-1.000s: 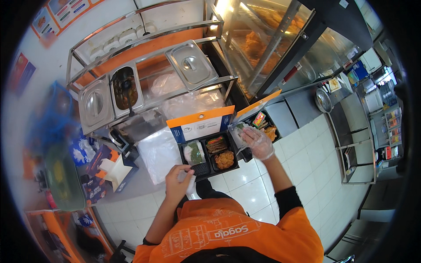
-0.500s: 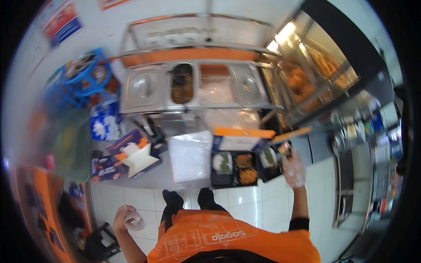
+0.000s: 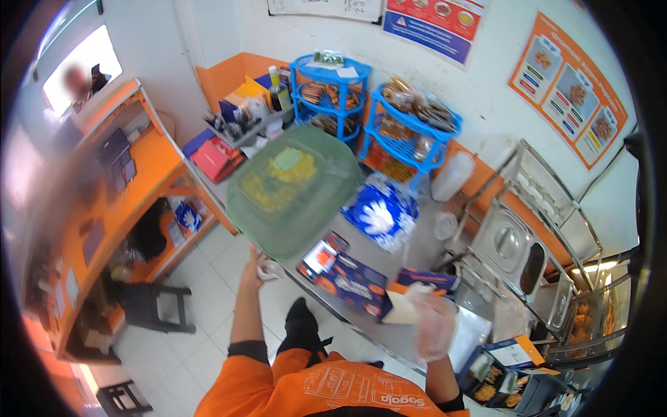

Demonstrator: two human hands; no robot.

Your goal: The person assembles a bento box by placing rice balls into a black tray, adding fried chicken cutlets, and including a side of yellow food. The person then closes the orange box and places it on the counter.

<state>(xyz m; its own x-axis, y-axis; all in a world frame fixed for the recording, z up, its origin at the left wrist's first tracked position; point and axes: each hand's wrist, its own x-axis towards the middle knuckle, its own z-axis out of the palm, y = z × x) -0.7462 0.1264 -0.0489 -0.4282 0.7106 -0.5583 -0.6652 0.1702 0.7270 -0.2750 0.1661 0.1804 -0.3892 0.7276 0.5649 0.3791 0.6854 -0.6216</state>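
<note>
My left hand (image 3: 253, 270) is bare and closed at the near edge of a large green translucent tub (image 3: 267, 229), with a small whitish, see-through piece (image 3: 269, 268), perhaps plastic, held at its side. The tub has its lid on, and yellow food shows through. On my right hand (image 3: 434, 326) is a clear plastic glove; motion smears its fingers. It hovers over the counter by an open purple and cream carton (image 3: 403, 306). Whether anything is in it does not show. Black meal trays (image 3: 497, 379) with rice and fried food lie beyond it at lower right.
A phone (image 3: 320, 258) and a purple carton (image 3: 354, 281) lie on the steel counter. Behind them are a blue glove packet (image 3: 381, 208) and blue racks (image 3: 410, 128). Steel food pans (image 3: 504, 233) stand at right. A black stool (image 3: 158, 306) and orange desk (image 3: 156, 201) are at left.
My view has swung left, toward the green tub. My left hand has come up to the tub's edge. My right hand has left the meal trays and is now near the cartons.
</note>
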